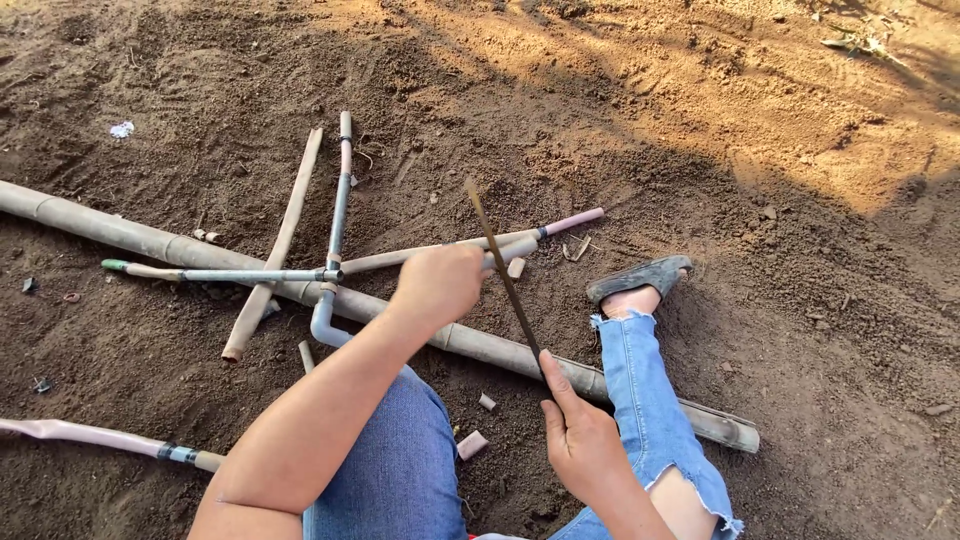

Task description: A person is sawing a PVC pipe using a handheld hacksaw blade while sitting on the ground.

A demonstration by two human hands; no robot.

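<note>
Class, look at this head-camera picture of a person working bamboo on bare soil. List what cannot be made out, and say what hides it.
- Head view: what the left hand grips is covered by its fingers.
- Lower end of the thin dark blade: hidden behind the right hand.
- Long grey bamboo pole: left end cut off by the frame edge; part hidden by the blue-jeaned leg.

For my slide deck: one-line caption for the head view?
Seated on soil, left hand and right hand hold a thin blade over a long bamboo pole.
</note>
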